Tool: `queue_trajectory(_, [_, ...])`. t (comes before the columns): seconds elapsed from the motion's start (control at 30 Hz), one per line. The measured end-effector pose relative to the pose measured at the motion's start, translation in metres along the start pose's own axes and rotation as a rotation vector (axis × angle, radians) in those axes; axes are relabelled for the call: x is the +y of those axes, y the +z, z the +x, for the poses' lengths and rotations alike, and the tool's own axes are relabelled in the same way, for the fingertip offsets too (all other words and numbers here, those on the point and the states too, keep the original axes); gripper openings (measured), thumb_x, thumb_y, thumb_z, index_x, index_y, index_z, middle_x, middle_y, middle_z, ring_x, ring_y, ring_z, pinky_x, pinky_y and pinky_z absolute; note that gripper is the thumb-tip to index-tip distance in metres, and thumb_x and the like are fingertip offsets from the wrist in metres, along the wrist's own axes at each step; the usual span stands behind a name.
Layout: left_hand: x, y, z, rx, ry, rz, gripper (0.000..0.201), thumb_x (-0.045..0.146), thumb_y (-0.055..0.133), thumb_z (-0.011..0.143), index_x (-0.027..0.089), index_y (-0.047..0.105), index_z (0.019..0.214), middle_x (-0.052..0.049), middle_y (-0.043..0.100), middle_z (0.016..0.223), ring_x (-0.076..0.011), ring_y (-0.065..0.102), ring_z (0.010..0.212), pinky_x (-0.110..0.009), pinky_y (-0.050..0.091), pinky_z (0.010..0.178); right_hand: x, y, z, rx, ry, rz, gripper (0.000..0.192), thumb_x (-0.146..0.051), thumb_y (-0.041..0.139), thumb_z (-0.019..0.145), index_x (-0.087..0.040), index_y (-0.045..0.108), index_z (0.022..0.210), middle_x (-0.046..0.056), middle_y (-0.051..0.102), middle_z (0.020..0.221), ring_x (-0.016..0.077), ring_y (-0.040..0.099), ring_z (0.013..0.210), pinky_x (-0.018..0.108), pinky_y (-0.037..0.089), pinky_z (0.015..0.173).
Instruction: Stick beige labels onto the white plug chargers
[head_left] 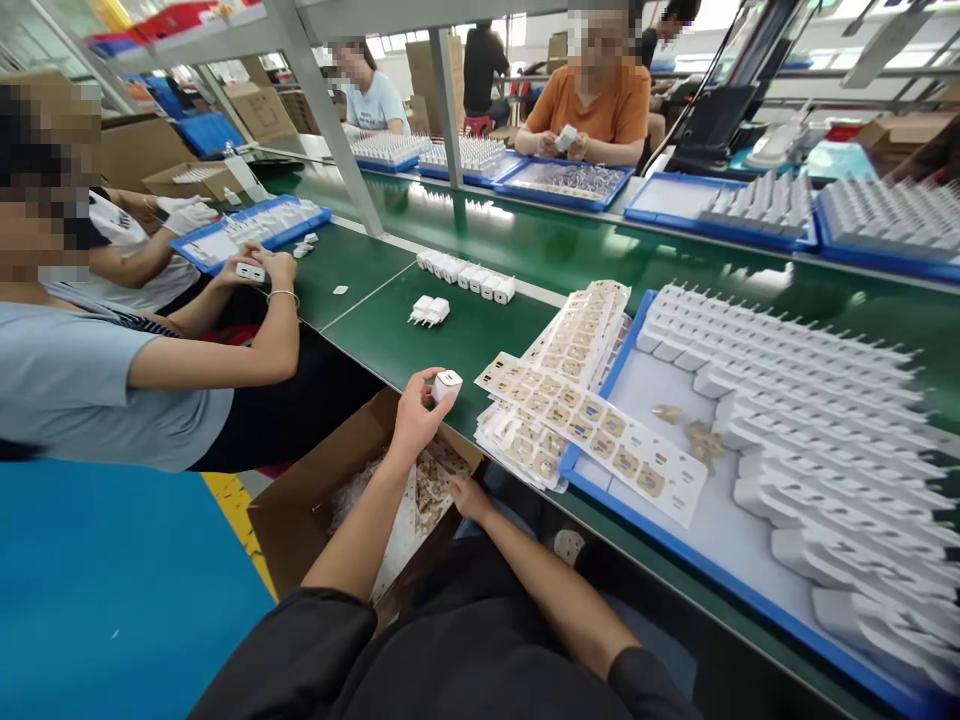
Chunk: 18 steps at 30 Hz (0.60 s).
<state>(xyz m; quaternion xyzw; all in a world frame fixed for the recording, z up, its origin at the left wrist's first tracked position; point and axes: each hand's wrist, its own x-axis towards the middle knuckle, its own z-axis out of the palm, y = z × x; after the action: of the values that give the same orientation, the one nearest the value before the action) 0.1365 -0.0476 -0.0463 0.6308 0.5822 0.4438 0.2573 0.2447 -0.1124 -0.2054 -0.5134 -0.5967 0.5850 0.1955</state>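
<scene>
My left hand (420, 412) grips a white charger plug (448, 382) at the green bench's front edge, its face with small slots turned up. Lower down, my right hand (469, 497) hangs at the rim of a cardboard box (289, 530) full of scraps. Its fingers are pinched together; whatever is between them is too small to make out. A sticker sheet (585, 415) with tan labels lies to the right, over a stack of similar sheets (525, 445) and a tray's edge. Two chargers side by side (429, 310) and a row of chargers (465, 275) stand beyond my left hand.
A blue-rimmed tray (637, 505) at right holds many white chargers (795, 430) in rows and a few crumpled tan scraps (701, 440). At left, a co-worker's hands (274, 268) hold a charger. More trays (675, 210) line the far side, where another person sits.
</scene>
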Motion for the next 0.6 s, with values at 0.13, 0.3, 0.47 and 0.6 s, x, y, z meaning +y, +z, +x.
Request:
queue_trajectory(0.13, [0.0, 0.009, 0.066, 0.01, 0.084, 0.402, 0.041, 0.032, 0.059, 0.09, 0.017, 0.059, 0.128, -0.015, 0.064, 0.127, -0.0255, 0.066, 0.106, -0.035, 0.053, 0.089, 0.024, 0.0, -0.004, -0.093, -0.035, -0.084, 0.026, -0.036, 0.063, 0.098, -0.016, 0.066, 0.114, 0.007, 0.068, 0.117, 0.0212, 0.067, 0.105, 0.044, 0.057, 0.094])
queue_trajectory(0.3, [0.004, 0.034, 0.15, 0.031, 0.11, 0.561, 0.038, 0.027, 0.057, 0.089, 0.012, 0.063, 0.124, -0.021, 0.062, 0.129, -0.0388, 0.046, 0.13, -0.051, 0.033, 0.109, 0.035, -0.002, -0.004, -0.152, -0.041, -0.145, 0.026, -0.037, 0.061, 0.099, -0.015, 0.066, 0.111, 0.006, 0.07, 0.109, 0.0185, 0.069, 0.094, 0.039, 0.059, 0.086])
queue_trajectory(0.47, [-0.009, 0.037, 0.173, 0.086, 0.119, 0.573, 0.037, 0.027, 0.06, 0.089, 0.008, 0.061, 0.121, -0.021, 0.057, 0.129, -0.0406, 0.04, 0.13, -0.057, 0.026, 0.11, 0.026, -0.01, -0.017, -0.175, -0.067, -0.184, 0.024, -0.034, 0.061, 0.1, -0.014, 0.066, 0.111, 0.005, 0.072, 0.103, 0.0173, 0.07, 0.09, 0.039, 0.06, 0.084])
queue_trajectory(0.6, [-0.025, 0.03, 0.172, 0.135, 0.173, 0.472, 0.043, 0.034, 0.061, 0.095, 0.007, 0.054, 0.128, -0.015, 0.053, 0.132, -0.0367, 0.034, 0.13, -0.062, 0.019, 0.116, 0.01, -0.034, -0.045, -0.205, -0.136, -0.228, 0.011, -0.015, 0.064, 0.092, -0.016, 0.074, 0.096, 0.005, 0.077, 0.099, 0.0197, 0.072, 0.094, 0.036, 0.056, 0.091])
